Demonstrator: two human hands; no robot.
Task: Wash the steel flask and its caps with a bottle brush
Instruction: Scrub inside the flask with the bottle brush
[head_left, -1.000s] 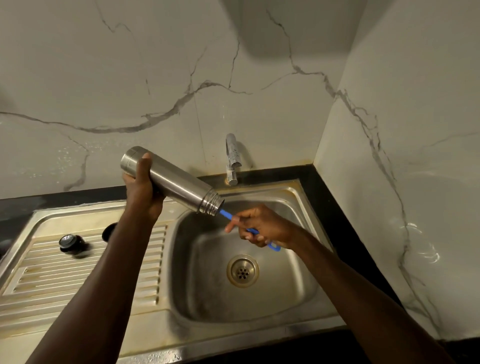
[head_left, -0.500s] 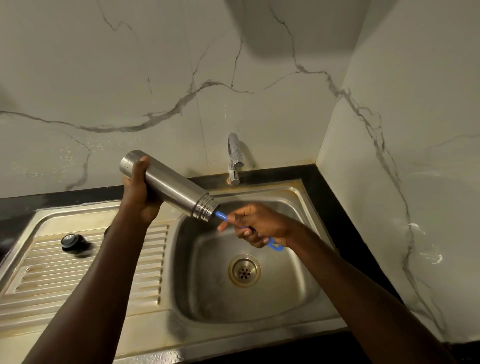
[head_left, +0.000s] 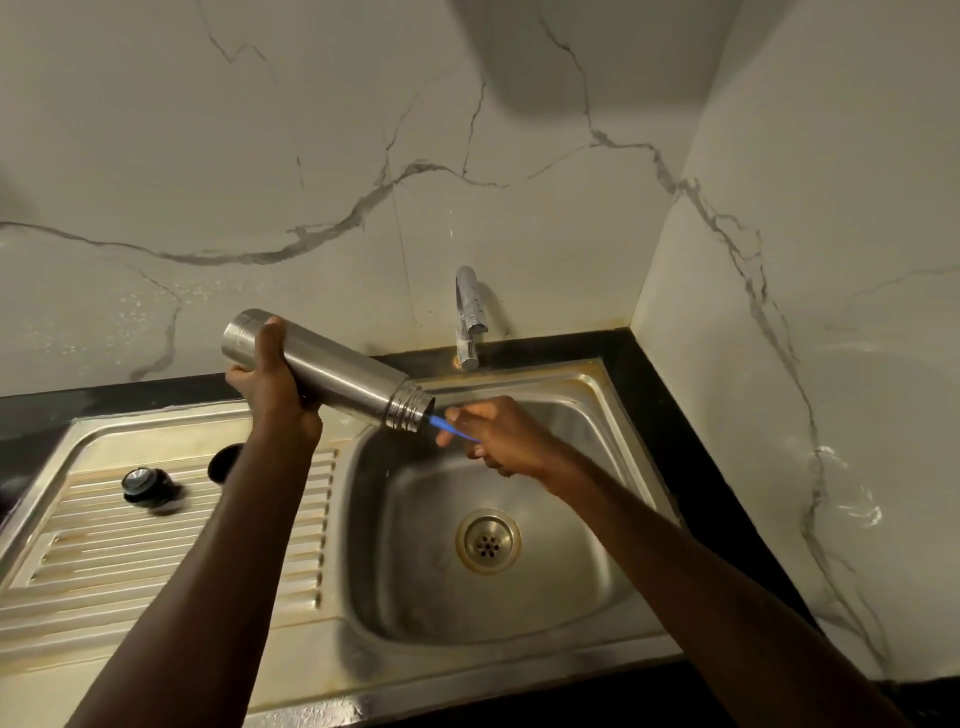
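— Where's the cylindrical brushed-steel flask (head_left: 332, 371) right now?

— Up in the air over the near-left corner of the basin, tilted, its closed base toward ten o'clock and its threaded open mouth toward four o'clock. The left hand (head_left: 275, 387) has it near the base, fingers and thumb wrapped round the body.

— And the brush?

— Only a short stretch of the thin blue plastic bottle brush handle (head_left: 441, 425) shows, running out of the flask's mouth; the bristle end is inside, out of sight. The right hand (head_left: 498, 436) sits just at four o'clock of the mouth, fingers curled in a pinch round that handle.

— The caps?

— A round black cap with a shiny steel top (head_left: 147, 484) stands on the ribbed draining board, at about eight o'clock from the flask and well apart from it. A second dark, rounded piece (head_left: 223, 461) lies beside the left forearm, half hidden behind it, so I can't tell its shape for sure.

— What's around them?

— The stainless steel sink (head_left: 613, 571) with its round drain strainer (head_left: 487, 540) lies below both hands. A chrome tap (head_left: 469, 317) stands at twelve o'clock of the basin, against the white veined marble wall (head_left: 311, 156). The black counter (head_left: 675, 415) frames the sink at the back and at three o'clock.
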